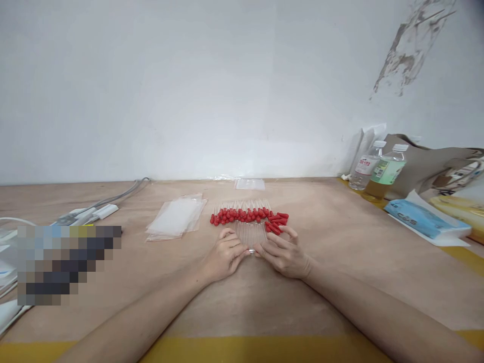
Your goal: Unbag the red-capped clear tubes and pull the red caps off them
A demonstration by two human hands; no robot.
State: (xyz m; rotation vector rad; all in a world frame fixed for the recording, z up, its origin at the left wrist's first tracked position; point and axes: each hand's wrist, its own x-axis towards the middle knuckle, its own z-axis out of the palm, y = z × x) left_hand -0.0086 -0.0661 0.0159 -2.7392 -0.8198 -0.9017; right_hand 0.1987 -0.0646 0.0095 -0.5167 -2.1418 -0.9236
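on the wooden table [340, 237], my left hand [224, 258] and right hand [283, 254] pinch one glass tube [250, 248]; grip lightly, level, clear of the red caps [245, 216].

At the centre of the frame, a row of clear glass dropper tubes [247, 229] lies on the pale wooden table [340, 227], with small red rubber bulbs [245, 216] behind it and both hands just in front. A stack of clear plastic bags [176, 219] lies to its left. At right, two clear plastic bottles [378, 169] stand against the wall, with a blue tissue pack [425, 219] in front of them.
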